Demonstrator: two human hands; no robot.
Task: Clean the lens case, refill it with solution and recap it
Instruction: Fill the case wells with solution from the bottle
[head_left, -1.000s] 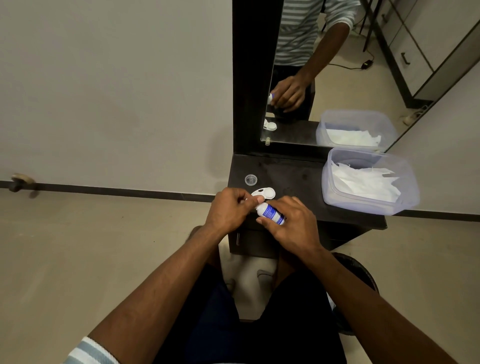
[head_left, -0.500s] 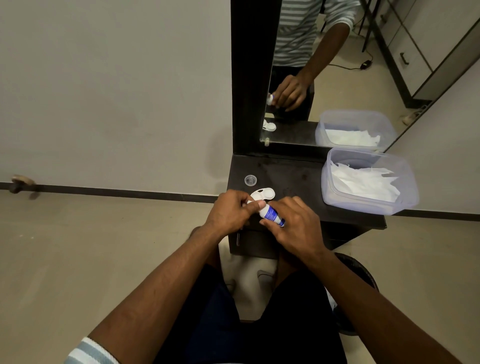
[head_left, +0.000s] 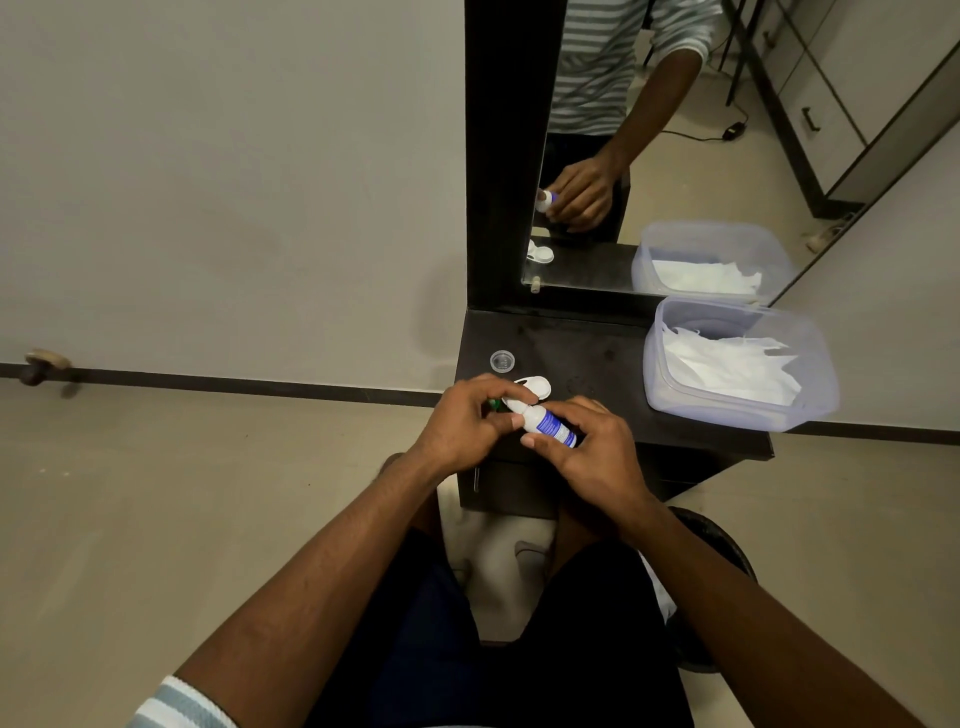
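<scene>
Single head view, looking steeply down, close over dresser top (head_left: 613, 358).

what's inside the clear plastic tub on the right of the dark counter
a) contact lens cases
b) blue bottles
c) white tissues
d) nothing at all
c: the clear plastic tub at the right end of the dark counter holds a crumpled heap of white tissues; the small white bottle with a blue label is held in both hands in front of it, not in the tub.
</scene>
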